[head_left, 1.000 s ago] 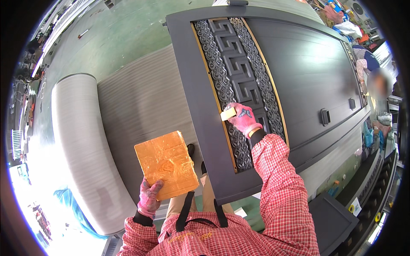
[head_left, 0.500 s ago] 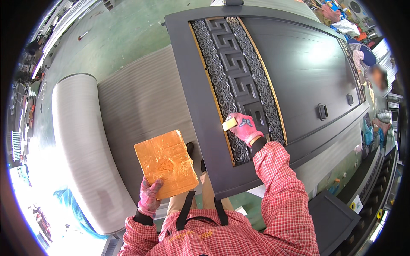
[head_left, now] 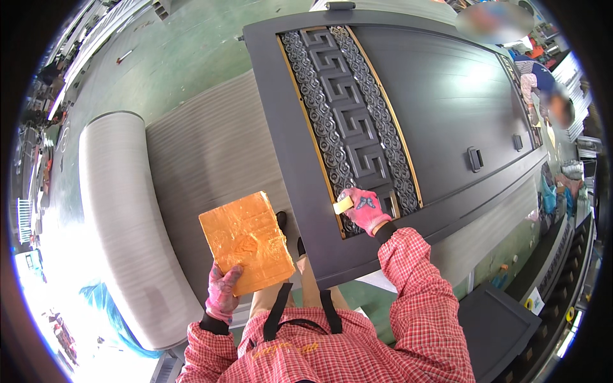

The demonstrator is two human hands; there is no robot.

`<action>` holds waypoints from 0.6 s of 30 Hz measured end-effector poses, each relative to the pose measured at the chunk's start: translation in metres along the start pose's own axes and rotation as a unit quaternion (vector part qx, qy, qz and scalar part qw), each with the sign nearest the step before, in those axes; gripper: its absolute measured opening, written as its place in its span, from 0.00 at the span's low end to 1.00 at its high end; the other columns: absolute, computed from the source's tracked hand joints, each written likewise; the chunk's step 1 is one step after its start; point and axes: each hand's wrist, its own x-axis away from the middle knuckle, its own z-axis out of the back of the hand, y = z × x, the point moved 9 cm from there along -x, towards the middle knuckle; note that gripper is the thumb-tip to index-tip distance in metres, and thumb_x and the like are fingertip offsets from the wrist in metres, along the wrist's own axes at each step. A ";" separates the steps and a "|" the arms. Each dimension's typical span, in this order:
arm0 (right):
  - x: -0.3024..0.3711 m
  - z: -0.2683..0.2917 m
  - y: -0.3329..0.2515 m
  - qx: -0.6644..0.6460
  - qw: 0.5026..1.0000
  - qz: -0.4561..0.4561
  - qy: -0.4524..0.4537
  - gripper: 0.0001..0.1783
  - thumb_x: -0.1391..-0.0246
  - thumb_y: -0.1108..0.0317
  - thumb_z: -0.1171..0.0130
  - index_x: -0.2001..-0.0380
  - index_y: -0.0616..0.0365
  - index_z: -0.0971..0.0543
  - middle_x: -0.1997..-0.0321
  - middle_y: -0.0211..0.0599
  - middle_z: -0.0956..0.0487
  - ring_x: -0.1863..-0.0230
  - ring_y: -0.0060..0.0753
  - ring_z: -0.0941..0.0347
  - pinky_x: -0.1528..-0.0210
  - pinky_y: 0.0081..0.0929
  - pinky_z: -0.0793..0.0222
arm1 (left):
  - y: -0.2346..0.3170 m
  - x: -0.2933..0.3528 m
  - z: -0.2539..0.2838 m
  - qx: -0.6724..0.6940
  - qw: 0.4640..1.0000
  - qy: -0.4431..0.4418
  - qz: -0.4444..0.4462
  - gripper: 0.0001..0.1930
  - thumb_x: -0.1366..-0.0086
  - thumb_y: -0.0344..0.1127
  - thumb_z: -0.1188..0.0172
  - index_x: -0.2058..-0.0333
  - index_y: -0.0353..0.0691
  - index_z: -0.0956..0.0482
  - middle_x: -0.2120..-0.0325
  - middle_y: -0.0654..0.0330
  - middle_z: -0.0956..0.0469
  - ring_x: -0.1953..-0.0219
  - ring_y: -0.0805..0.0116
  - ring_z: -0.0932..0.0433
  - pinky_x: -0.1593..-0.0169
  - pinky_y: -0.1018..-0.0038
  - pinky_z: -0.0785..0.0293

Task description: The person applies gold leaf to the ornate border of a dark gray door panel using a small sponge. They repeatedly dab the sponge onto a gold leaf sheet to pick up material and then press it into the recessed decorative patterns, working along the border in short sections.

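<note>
My left hand (head_left: 222, 292), in a stained pink glove, grips the lower left corner of a square board (head_left: 248, 236) smeared with gold-orange paint. My right hand (head_left: 366, 210), also pink-gloved, pinches a small pale yellow sponge (head_left: 343, 205). The sponge is at the left gold edge strip (head_left: 311, 131) of a dark grey door panel (head_left: 434, 108), close to the strip's near end; whether it touches cannot be made out. Beside the strip runs a raised band of scrolls and a Greek-key pattern (head_left: 348, 115). Another gold strip (head_left: 383, 96) lines the band's right side.
A large grey roll of sheeting (head_left: 131, 223) lies to the left, its loose sheet (head_left: 211, 134) spread under the door. Another person (head_left: 535, 76) bends over the door's far right end. Two handle-like fittings (head_left: 474, 159) stick up from the panel. A dark slab (head_left: 495, 325) lies at lower right.
My right hand has slid the sponge along the left gold strip toward me. The door sits slightly further left and higher in view. My left hand and the board have hardly moved.
</note>
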 end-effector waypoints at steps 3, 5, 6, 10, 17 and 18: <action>0.014 -0.003 0.000 0.010 1.000 0.009 -0.009 0.17 0.60 0.71 0.36 0.62 0.51 0.22 0.64 0.41 0.19 0.61 0.50 0.23 0.55 0.38 0.29 | -0.002 0.003 0.000 0.000 1.000 0.001 -0.001 0.23 0.38 0.26 0.40 0.44 0.39 0.34 0.52 0.60 0.25 0.52 0.66 0.24 0.48 0.66 0.24; 0.020 -0.010 0.005 0.020 0.999 0.021 -0.020 0.19 0.60 0.71 0.36 0.60 0.50 0.22 0.62 0.41 0.20 0.60 0.49 0.23 0.53 0.39 0.30 | -0.005 0.003 0.004 0.001 1.000 -0.002 -0.006 0.23 0.38 0.26 0.40 0.44 0.39 0.33 0.53 0.60 0.25 0.52 0.66 0.24 0.49 0.66 0.24; 0.026 -0.011 0.003 0.051 0.998 0.030 -0.026 0.21 0.61 0.71 0.36 0.59 0.50 0.23 0.60 0.39 0.21 0.58 0.49 0.24 0.53 0.39 0.31 | -0.005 0.004 0.004 0.002 1.000 -0.003 -0.008 0.23 0.38 0.26 0.40 0.44 0.39 0.33 0.53 0.60 0.25 0.52 0.66 0.24 0.49 0.66 0.24; 0.043 -0.016 0.008 0.055 0.997 0.050 -0.009 0.21 0.62 0.72 0.36 0.59 0.51 0.24 0.59 0.39 0.21 0.58 0.49 0.24 0.54 0.38 0.31 | 0.000 0.010 -0.006 -0.004 1.000 -0.001 -0.009 0.23 0.38 0.26 0.40 0.45 0.39 0.33 0.53 0.60 0.25 0.52 0.66 0.24 0.49 0.67 0.25; 0.057 -0.017 0.011 0.017 0.999 0.048 -0.014 0.20 0.62 0.73 0.37 0.60 0.51 0.24 0.59 0.37 0.21 0.57 0.46 0.24 0.53 0.37 0.31 | -0.002 0.014 0.000 -0.015 1.000 0.009 -0.011 0.23 0.38 0.25 0.41 0.44 0.39 0.33 0.53 0.60 0.25 0.52 0.66 0.24 0.48 0.67 0.25; 0.058 -0.015 0.011 -0.006 0.999 0.032 -0.022 0.19 0.62 0.73 0.37 0.61 0.52 0.23 0.60 0.37 0.21 0.58 0.46 0.24 0.53 0.36 0.31 | -0.003 0.014 0.002 -0.011 1.000 0.012 -0.013 0.23 0.38 0.25 0.42 0.44 0.39 0.33 0.53 0.60 0.25 0.52 0.66 0.24 0.48 0.67 0.25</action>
